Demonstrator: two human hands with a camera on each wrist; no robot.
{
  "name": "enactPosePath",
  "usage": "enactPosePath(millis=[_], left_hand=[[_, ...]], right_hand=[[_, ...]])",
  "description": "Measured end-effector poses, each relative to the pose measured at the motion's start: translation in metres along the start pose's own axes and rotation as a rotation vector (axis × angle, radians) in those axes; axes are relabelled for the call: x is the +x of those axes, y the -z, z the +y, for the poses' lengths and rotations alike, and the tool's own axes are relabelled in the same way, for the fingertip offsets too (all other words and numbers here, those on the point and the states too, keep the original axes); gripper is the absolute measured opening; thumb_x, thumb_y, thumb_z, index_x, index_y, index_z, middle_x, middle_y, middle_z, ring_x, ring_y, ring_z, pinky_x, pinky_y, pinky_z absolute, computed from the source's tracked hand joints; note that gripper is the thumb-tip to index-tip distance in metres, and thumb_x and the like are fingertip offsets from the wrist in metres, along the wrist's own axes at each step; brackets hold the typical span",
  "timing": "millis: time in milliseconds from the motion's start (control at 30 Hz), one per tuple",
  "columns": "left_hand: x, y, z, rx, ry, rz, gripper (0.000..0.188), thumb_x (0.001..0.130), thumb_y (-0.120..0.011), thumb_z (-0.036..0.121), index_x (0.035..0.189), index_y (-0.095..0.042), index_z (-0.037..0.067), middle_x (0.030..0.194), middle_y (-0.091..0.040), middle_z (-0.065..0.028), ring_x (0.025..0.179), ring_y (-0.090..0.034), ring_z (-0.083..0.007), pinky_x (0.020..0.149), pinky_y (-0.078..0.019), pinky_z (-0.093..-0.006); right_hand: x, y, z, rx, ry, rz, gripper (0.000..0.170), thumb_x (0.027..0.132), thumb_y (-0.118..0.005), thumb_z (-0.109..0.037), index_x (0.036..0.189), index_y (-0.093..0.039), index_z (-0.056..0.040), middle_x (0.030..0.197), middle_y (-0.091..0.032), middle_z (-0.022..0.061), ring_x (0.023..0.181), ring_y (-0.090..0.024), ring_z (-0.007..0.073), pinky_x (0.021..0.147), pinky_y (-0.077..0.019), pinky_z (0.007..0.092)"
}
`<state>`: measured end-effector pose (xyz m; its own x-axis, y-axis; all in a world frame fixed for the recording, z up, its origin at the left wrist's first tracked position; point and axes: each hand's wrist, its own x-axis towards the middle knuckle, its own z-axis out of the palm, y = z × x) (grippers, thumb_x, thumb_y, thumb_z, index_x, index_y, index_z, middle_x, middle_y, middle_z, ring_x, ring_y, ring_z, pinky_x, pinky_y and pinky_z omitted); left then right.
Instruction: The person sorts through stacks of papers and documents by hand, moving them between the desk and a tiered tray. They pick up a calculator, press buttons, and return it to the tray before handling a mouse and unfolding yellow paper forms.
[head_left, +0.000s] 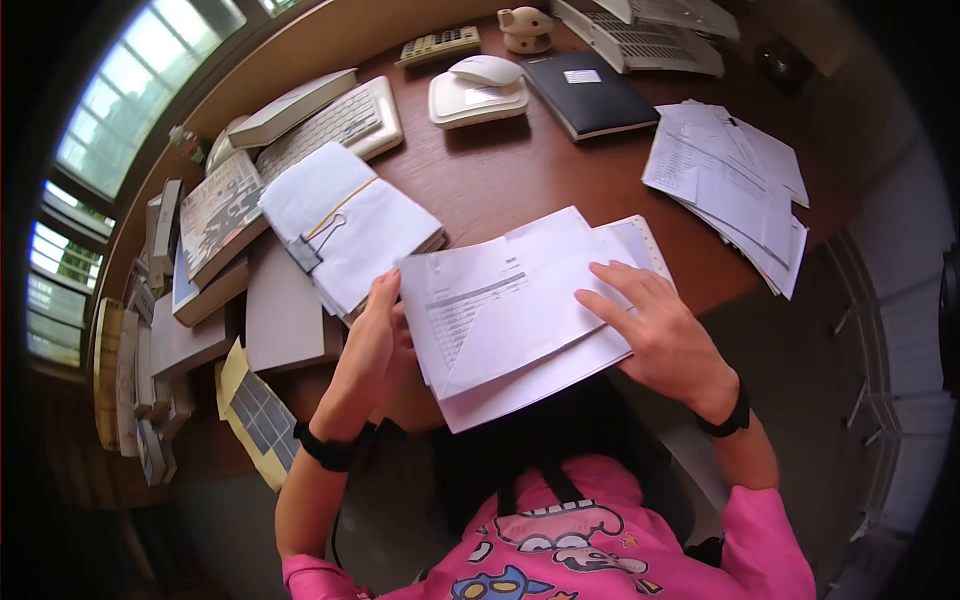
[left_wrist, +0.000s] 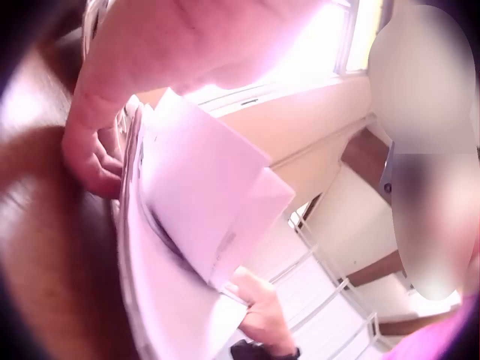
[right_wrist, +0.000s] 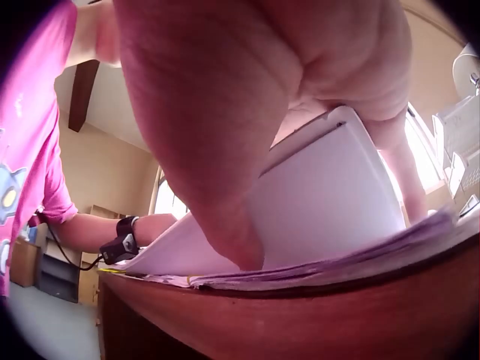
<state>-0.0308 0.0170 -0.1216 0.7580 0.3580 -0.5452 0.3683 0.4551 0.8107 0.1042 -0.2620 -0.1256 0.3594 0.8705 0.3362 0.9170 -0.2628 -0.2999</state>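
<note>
A stack of white papers (head_left: 510, 310) is held above the desk's front edge, with a printed table on its top sheet. At its left edge my left hand (head_left: 365, 350) grips the side, thumb at the upper corner; the left wrist view shows the fingers of this hand (left_wrist: 150, 82) curled beside the stacked sheets (left_wrist: 199, 180). My right hand (head_left: 670, 340) holds the right side with fingers spread over the top sheet. In the right wrist view, a white sheet (right_wrist: 322, 195) stands raised under the right hand (right_wrist: 262, 97).
Left of the stack lies a paper bundle (head_left: 350, 215) with a binder clip (head_left: 322, 242). Loose papers (head_left: 725, 180) lie at the right. Behind are a black folder (head_left: 590, 95), a white device (head_left: 480, 100), a calculator (head_left: 440, 44) and a keyboard (head_left: 330, 128); books (head_left: 220, 215) line the left.
</note>
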Motion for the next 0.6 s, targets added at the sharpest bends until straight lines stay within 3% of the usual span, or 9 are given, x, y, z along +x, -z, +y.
enactPosePath(millis=[100, 133, 233, 267, 300, 400, 467, 567, 600], left_hand=[[-0.014, -0.022, 0.004, 0.022, -0.156, 0.062, 0.048, 0.103, -0.035, 0.037, 0.144, -0.025, 0.015, 0.124, -0.05, -0.0131, 0.087, -0.063, -0.02, 0.067, -0.0527, -0.0311], [-0.016, -0.024, 0.001, 0.085, -0.198, 0.08, 0.039, 0.103, -0.039, 0.032, 0.137, -0.037, 0.013, 0.116, -0.056, -0.0095, 0.078, -0.06, -0.0139, 0.061, -0.0501, -0.0248], [0.001, 0.0, -0.018, 0.245, -0.319, 0.011, 0.03, 0.102, -0.044, 0.031, 0.122, -0.049, 0.009, 0.106, -0.061, -0.005, 0.072, -0.057, -0.0086, 0.059, -0.0476, -0.0217], [0.001, -0.003, -0.019, 0.284, -0.336, 0.032, 0.026, 0.1, -0.049, 0.029, 0.109, -0.055, 0.005, 0.099, -0.063, -0.0019, 0.075, -0.055, -0.0066, 0.061, -0.0472, -0.0215], [-0.005, -0.011, -0.015, 0.233, -0.307, 0.036, 0.019, 0.1, -0.049, 0.02, 0.105, -0.054, 0.002, 0.107, -0.062, -0.0082, 0.096, -0.057, -0.0098, 0.085, -0.0481, -0.0249], [-0.007, -0.017, -0.015, 0.234, -0.35, 0.095, 0.02, 0.099, -0.052, 0.022, 0.105, -0.055, 0.003, 0.109, -0.063, -0.0081, 0.097, -0.059, -0.0127, 0.085, -0.0495, -0.0278], [-0.011, -0.021, -0.013, -0.157, -0.101, -0.007, 0.032, 0.096, -0.056, 0.022, 0.119, -0.048, 0.001, 0.117, -0.06, -0.0098, 0.101, -0.059, -0.0162, 0.085, -0.0503, -0.0306], [-0.024, -0.036, -0.015, -0.346, 0.043, -0.19, 0.04, 0.095, -0.057, 0.02, 0.128, -0.045, 0.001, 0.122, -0.057, -0.011, 0.106, -0.059, -0.0206, 0.091, -0.0494, -0.0358], [-0.03, -0.042, -0.016, -0.248, -0.004, -0.155, 0.048, 0.093, -0.06, 0.013, 0.135, -0.041, 0.002, 0.123, -0.056, -0.0112, 0.109, -0.058, -0.0212, 0.092, -0.0483, -0.0352]], right_hand=[[0.001, -0.002, -0.001, 0.082, 0.002, 0.098, 0.061, 0.067, -0.072, -0.007, 0.125, -0.054, -0.0077, 0.137, -0.045, 0.0197, 0.119, -0.049, 0.0381, 0.098, -0.0403, 0.045], [0.001, -0.004, 0.001, 0.071, 0.021, 0.091, 0.058, 0.068, -0.07, -0.006, 0.124, -0.055, -0.0079, 0.139, -0.043, 0.0199, 0.12, -0.048, 0.038, 0.096, -0.042, 0.0464], [-0.002, -0.009, 0.003, 0.008, 0.043, 0.051, 0.056, 0.069, -0.069, -0.006, 0.123, -0.055, -0.0081, 0.14, -0.042, 0.0204, 0.122, -0.047, 0.0377, 0.093, -0.044, 0.0482], [-0.002, -0.007, 0.002, 0.024, 0.03, 0.02, 0.054, 0.07, -0.069, -0.005, 0.123, -0.056, -0.0089, 0.141, -0.04, 0.021, 0.126, -0.044, 0.0382, 0.092, -0.045, 0.0494], [-0.002, -0.006, 0.002, 0.027, 0.032, 0.025, 0.054, 0.07, -0.069, -0.005, 0.123, -0.056, -0.0089, 0.141, -0.04, 0.021, 0.126, -0.044, 0.0382, 0.092, -0.045, 0.0494], [-0.001, -0.002, 0.003, 0.123, 0.018, 0.001, 0.057, 0.07, -0.072, -0.005, 0.124, -0.055, -0.0077, 0.143, -0.038, 0.0215, 0.129, -0.041, 0.0392, 0.103, -0.0388, 0.0466], [-0.003, -0.001, 0.001, 0.13, -0.044, -0.025, 0.058, 0.068, -0.072, -0.004, 0.124, -0.054, -0.0053, 0.144, -0.035, 0.0235, 0.13, -0.039, 0.0419, 0.105, -0.0371, 0.0472], [-0.005, -0.007, -0.001, 0.066, -0.06, -0.015, 0.064, 0.069, -0.073, -0.009, 0.127, -0.049, -0.0014, 0.144, -0.033, 0.0247, 0.132, -0.035, 0.0435, 0.102, -0.0394, 0.048], [-0.004, -0.006, -0.001, 0.065, -0.06, -0.012, 0.064, 0.069, -0.073, -0.009, 0.127, -0.049, -0.0014, 0.144, -0.033, 0.0247, 0.132, -0.035, 0.0435, 0.102, -0.0394, 0.048]])
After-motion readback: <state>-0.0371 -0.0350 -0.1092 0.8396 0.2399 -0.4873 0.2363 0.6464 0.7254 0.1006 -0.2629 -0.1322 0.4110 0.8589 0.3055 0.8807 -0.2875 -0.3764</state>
